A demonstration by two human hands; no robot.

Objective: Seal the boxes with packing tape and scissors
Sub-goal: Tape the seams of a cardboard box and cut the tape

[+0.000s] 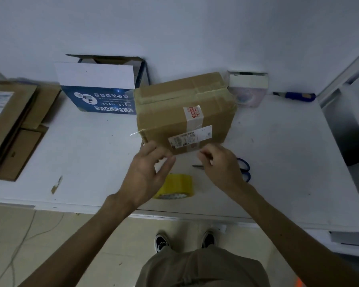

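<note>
Stretching clear, glossy tape between our left hand (147,168) and right hand (218,162), fingertips pinching each end, at 6 o'clock of the taped brown cardboard box (184,112) sitting mid white table (91,154); yellow tape roll (175,186) nearer.

Pale wall (174,27), white table (81,152), tiled floor (71,245)

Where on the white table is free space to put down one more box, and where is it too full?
Free: the wide patch between the flat cardboard stack and the brown box, in front of the blue box; also the right side, below the blue-handled tool. Crowded: the near edge, with both hands, the tape roll and scissors.
</note>
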